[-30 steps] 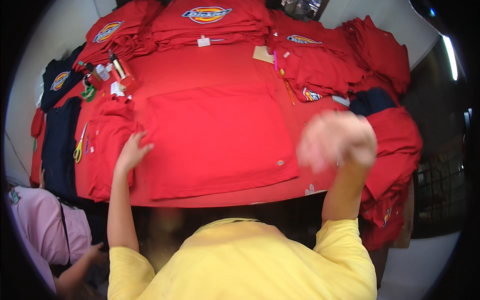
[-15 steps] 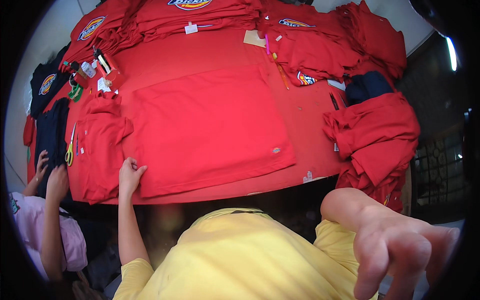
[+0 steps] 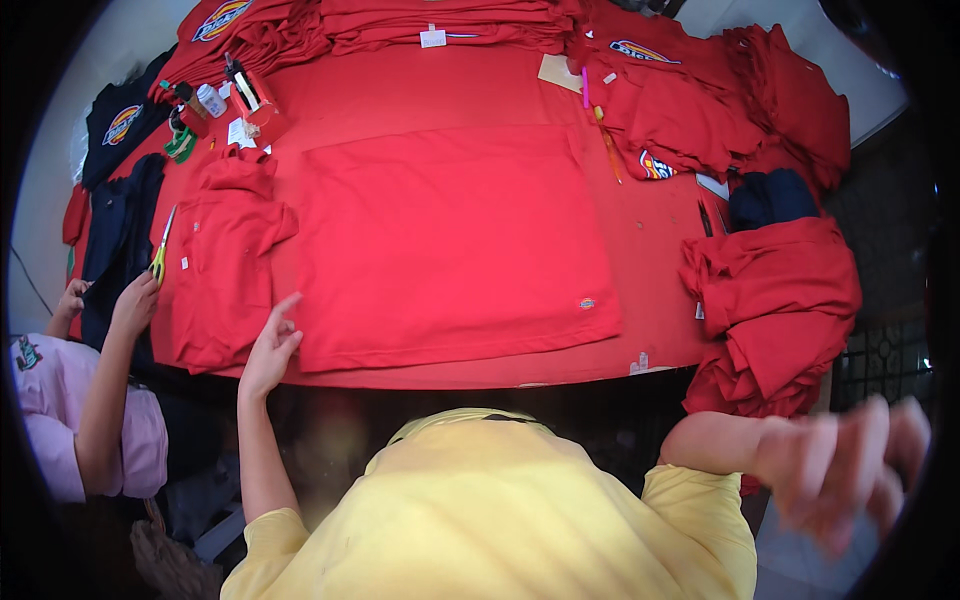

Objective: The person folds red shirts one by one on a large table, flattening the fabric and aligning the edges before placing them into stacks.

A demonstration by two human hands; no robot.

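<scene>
Left hand (image 3: 268,350), fingers loosely open, rests on near-left corner of flat-spread red cotton T-shirt (image 3: 450,245), smoothed, not yet folded; right hand (image 3: 850,470) blurred, open, empty, well off to the side.

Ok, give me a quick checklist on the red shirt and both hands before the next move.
1. Red shirt lies spread flat on the table: ok.
2. Left hand on the shirt's near left corner, fingers open, not gripping: ok.
3. Right hand over the shirt: not ok, it is off the table's right side, empty and blurred.
4. Crumpled red pile apart from the flat shirt: ok.
5. Scissors out of the way: ok, far left by another person's hand.
</scene>
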